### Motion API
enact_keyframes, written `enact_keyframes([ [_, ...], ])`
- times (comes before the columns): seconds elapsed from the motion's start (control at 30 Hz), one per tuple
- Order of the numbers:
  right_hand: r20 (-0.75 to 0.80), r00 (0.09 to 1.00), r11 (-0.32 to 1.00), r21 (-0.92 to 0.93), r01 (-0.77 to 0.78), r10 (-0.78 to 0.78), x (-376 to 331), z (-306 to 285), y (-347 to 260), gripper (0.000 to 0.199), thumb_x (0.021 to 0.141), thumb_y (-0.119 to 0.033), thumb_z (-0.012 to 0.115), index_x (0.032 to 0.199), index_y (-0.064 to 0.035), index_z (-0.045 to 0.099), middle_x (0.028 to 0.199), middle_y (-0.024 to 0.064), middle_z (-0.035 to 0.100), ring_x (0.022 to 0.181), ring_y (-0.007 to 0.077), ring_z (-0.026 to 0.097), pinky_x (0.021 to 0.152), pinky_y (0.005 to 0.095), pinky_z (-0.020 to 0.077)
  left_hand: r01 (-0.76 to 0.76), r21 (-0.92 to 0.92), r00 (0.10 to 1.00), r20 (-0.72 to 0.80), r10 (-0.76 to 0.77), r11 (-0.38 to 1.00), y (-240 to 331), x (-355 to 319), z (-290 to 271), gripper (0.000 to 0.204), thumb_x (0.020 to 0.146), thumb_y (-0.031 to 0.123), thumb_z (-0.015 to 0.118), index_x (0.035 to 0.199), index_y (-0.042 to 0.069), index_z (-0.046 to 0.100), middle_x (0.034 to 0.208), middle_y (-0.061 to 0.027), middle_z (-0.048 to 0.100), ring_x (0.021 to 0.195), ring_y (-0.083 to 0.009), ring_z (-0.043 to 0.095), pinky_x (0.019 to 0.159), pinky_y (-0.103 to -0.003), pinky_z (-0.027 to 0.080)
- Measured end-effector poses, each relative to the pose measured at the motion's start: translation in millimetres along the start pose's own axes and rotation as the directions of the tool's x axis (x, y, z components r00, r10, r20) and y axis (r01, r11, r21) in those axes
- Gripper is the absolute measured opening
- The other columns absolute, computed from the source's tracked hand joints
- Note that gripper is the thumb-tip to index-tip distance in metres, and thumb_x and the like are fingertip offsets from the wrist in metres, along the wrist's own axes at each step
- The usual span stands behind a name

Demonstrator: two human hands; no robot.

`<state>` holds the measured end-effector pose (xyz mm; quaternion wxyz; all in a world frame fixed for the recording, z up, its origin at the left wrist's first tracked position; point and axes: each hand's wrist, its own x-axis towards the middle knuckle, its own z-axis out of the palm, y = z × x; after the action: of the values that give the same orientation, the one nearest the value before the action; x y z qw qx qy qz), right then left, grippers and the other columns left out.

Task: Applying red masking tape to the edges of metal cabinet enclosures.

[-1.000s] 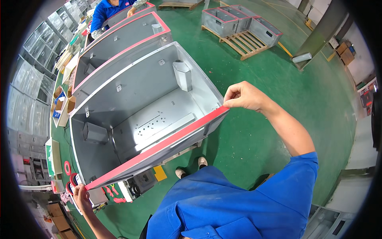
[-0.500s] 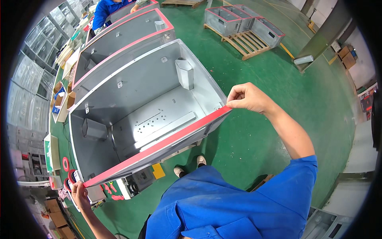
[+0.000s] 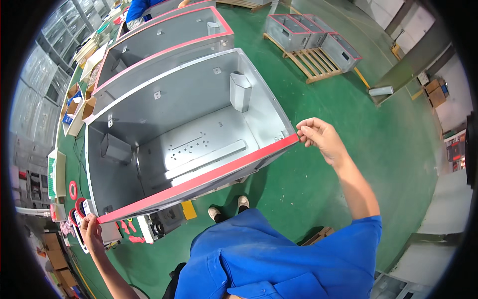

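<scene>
In front of me stands a large grey metal cabinet, its open side up, with holes and brackets inside. A strip of red tape runs along its near edge from corner to corner. My left hand pinches the tape's left end at the near left corner. At the near right corner, my right hand has its fingers bent and closed around the tape's right end; the fingertips partly hide that end. The cabinet's other rims show bare metal.
Behind it stands another cabinet with red-taped rims, near a co-worker's blue sleeve. Tape rolls and cardboard boxes lie at the left. On the far right, a wooden pallet carries more cabinets. A pillar rises beyond.
My right hand has turned, its fingers now just beyond the cabinet's right corner. The left hand stays at the left corner. The whole view has shifted slightly.
</scene>
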<state>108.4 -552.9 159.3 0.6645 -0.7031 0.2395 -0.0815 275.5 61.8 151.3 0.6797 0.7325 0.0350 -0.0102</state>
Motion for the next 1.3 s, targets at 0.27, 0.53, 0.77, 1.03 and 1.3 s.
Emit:
enact_keyframes([
  [0.27,-0.03,0.999,0.995,0.101,-0.018,0.021,-0.7,20.5,14.0,0.022,0.079,-0.018,0.061,0.093,-0.0031,0.052,0.076,-0.0009,0.055,0.064,0.0046,0.047,0.055,0.0177,0.0364,0.011,0.017,1.0,-0.015,-0.011,1.0,1.5,-2.5,3.6,0.007,0.077,0.007,0.059,0.082,0.003,0.056,0.071,0.0024,0.051,0.05,0.0001,0.038,0.04,-0.014,0.023],
  [0.53,-0.05,0.998,0.987,0.158,-0.028,0.036,-0.9,22.9,18.5,0.025,0.079,-0.021,0.061,0.095,-0.0044,0.051,0.077,-0.0009,0.054,0.064,0.0056,0.047,0.057,0.0194,0.0365,0.013,0.045,1.0,0.021,-0.014,0.999,3.1,-0.9,3.6,0.009,0.076,0.004,0.059,0.07,0.003,0.054,0.073,0.0002,0.049,0.046,-0.0005,0.034,0.037,-0.014,0.021],
  [0.77,-0.091,0.996,0.987,0.161,0.004,0.01,-2.7,27.4,19.5,0.026,0.079,-0.023,0.062,0.095,-0.0041,0.051,0.077,-0.0008,0.054,0.064,0.0061,0.047,0.057,0.0195,0.0367,0.006,0.059,1.0,0.002,-0.006,0.998,3.5,-1.3,8.0,0.01,0.076,0.003,0.059,0.068,0.004,0.052,0.073,0.0009,0.047,0.044,0.0001,0.033,0.036,-0.014,0.02],
  [1.03,-0.13,0.991,0.991,0.128,0.043,-0.026,-2.6,27.3,25.6,0.027,0.08,-0.021,0.061,0.096,-0.0022,0.052,0.079,0.0,0.054,0.066,0.0063,0.046,0.059,0.0193,0.0366,-0.003,0.079,1.0,-0.002,0.003,0.997,-0.8,0.6,6.1,0.011,0.076,0.002,0.059,0.067,0.004,0.051,0.073,0.0014,0.047,0.044,0.0006,0.033,0.036,-0.014,0.02],
  [1.3,-0.26,0.587,0.552,-0.733,0.397,-0.767,-20.1,64.6,22.6,0.021,0.081,-0.008,0.056,0.099,0.0007,0.05,0.095,0.0087,0.052,0.085,0.0154,0.049,0.071,0.0254,0.0388,0.013,0.032,1.0,-0.013,-0.013,0.999,2.2,-2.0,10.8,0.009,0.075,0.0,0.06,0.069,0.003,0.053,0.079,0.0005,0.049,0.046,0.0014,0.034,0.036,-0.014,0.021],
])
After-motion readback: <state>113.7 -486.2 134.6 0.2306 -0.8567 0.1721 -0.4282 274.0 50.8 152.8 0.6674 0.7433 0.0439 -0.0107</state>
